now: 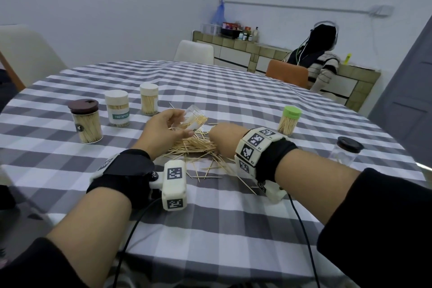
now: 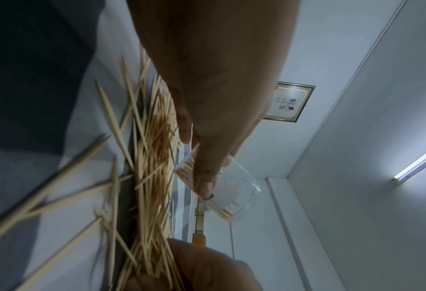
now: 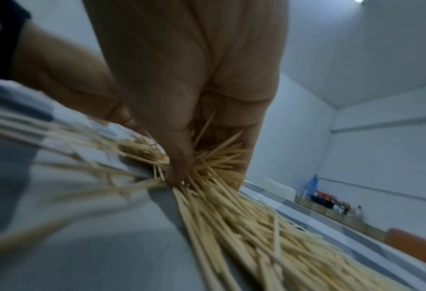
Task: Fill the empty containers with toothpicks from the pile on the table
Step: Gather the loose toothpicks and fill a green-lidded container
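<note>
The right hand [image 1: 222,138] hides its fingers from the head view; nearest toothpicks [image 3: 57,149] blur.

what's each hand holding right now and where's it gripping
Left hand holds the tilted clear jar by its side wall, thumb against fingers. Right hand pinches a bunch of toothpicks at the pile.

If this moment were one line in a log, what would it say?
left hand: holds tilted clear jar, partly filled | right hand: gathering toothpicks from pile | stage: filling
</note>
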